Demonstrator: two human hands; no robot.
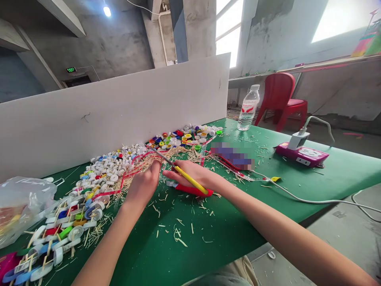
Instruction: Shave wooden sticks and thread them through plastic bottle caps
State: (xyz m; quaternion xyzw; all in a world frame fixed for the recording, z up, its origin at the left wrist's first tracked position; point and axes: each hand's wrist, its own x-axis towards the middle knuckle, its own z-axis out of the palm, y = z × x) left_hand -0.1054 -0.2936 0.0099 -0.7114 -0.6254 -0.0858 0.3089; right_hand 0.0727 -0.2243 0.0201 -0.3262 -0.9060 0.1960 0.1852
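Note:
My right hand (190, 174) is closed around a long, thin tool with a yellow handle (192, 180) and a narrow metal blade (162, 155). The blade slants up and to the left, and the exact kind of tool is unclear. Just left of it, my left hand (145, 182) is closed with thumb and fingers pressed together; whatever they pinch is too small or hidden to make out. Under my right hand lies a red-handled tool (193, 190) with a grey end. Thin wood sticks and shavings (178, 154) are heaped beyond both hands.
Many bottle caps (110, 163), some with sticks through them, line a white board (119, 115) on the green table (208, 242). A plastic bag (26, 206) is at left. Rightward are a blurred phone (232, 155), cable, water bottle (248, 109), and pink power strip (302, 155) with charger.

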